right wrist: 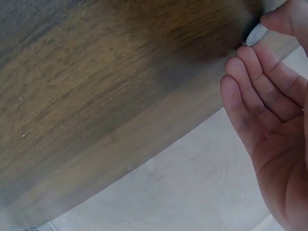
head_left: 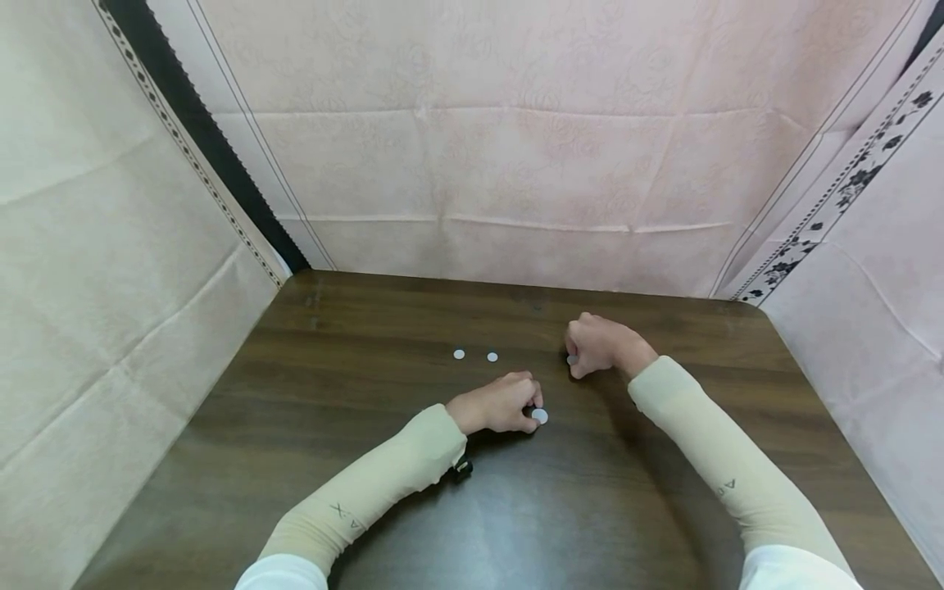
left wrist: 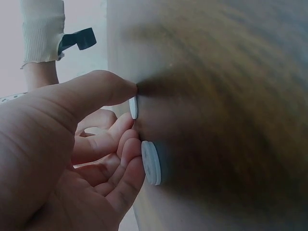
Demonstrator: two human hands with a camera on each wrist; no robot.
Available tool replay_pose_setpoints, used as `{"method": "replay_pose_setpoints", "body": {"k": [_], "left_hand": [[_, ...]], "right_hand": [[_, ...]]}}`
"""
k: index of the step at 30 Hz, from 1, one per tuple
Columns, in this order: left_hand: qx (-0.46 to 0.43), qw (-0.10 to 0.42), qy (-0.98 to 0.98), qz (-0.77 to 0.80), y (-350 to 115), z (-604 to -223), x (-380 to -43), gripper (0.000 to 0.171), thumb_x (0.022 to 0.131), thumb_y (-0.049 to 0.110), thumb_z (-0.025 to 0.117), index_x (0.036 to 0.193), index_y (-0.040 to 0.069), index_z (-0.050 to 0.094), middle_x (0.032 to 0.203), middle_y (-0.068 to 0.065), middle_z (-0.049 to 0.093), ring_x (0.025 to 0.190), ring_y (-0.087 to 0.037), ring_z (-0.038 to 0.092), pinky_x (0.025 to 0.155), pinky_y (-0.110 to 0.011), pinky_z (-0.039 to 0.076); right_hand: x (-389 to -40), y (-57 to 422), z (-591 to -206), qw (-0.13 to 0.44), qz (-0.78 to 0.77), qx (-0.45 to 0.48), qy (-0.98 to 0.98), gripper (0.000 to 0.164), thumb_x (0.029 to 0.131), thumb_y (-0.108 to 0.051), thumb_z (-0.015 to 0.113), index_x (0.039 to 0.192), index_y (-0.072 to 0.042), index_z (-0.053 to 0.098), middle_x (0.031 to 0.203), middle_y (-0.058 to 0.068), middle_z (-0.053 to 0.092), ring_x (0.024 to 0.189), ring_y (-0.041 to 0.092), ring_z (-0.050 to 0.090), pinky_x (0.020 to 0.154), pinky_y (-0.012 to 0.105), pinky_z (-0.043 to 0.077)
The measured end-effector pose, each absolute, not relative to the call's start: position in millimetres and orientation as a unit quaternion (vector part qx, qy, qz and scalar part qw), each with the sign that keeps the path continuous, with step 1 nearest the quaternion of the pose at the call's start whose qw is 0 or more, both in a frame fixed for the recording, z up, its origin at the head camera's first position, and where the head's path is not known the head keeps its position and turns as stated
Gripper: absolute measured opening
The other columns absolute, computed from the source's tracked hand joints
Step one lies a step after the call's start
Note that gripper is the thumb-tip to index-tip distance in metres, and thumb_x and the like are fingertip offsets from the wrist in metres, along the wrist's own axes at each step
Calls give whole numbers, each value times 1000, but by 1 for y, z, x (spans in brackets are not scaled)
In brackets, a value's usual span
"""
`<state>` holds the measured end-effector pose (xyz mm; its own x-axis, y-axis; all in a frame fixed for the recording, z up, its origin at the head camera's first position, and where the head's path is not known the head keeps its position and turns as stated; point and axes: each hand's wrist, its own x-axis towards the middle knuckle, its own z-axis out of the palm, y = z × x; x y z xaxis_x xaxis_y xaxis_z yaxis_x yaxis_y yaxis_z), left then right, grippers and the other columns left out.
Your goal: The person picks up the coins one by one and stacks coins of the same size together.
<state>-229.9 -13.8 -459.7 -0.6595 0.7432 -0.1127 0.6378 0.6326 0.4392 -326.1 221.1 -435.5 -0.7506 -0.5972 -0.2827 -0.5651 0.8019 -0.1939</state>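
Observation:
My left hand [head_left: 501, 403] is low over the brown table, pinching a small flat white disc [head_left: 540, 416] between thumb and fingertips. The left wrist view shows that pinched disc [left wrist: 134, 108] edge-on at the wood. Farther right and back, my right hand [head_left: 601, 344] pinches another white disc [head_left: 571, 359], mostly covered by the fingers in the head view. Thumb and index finger grip its edge [right wrist: 256, 34] in the right wrist view. Two more white discs, a left one [head_left: 459, 354] and a right one [head_left: 492, 356], lie behind the left hand.
The dark wooden table [head_left: 354, 328] has rounded back corners. Pale patterned cloth [head_left: 516, 164] hangs behind it, with more cloth at both sides. A black strap or clip [head_left: 462, 469] sits under the left wrist.

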Motion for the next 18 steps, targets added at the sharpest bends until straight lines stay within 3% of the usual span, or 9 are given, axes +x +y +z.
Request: {"method": "replay_pose_setpoints", "body": {"k": [7, 14, 18], "left_hand": [[388, 140, 893, 181, -13, -462, -231, 19, 96, 21, 77, 109, 8, 72, 105, -1, 61, 95, -11, 50, 85, -20, 45], [391, 134, 893, 177, -14, -461, -230, 19, 94, 20, 78, 108, 9, 72, 105, 0, 62, 95, -11, 51, 86, -20, 46], [389, 136, 894, 177, -14, -460, -230, 19, 95, 20, 78, 109, 9, 72, 106, -1, 62, 96, -11, 51, 86, -20, 46]], "right_hand": [[-320, 220, -435, 171, -39, -303, 937, 18, 85, -18, 79, 75, -16, 64, 66, -3, 58, 56, 9, 48, 55, 26, 41], [-315, 224, -437, 158, -51, -311, 936, 19, 84, -16, 79, 78, -14, 61, 67, -4, 52, 56, 9, 42, 55, 26, 37], [-312, 227, -434, 142, -62, -328, 932, 16, 82, -16, 81, 86, -11, 66, 77, -1, 61, 62, 9, 51, 60, 25, 46]]}}
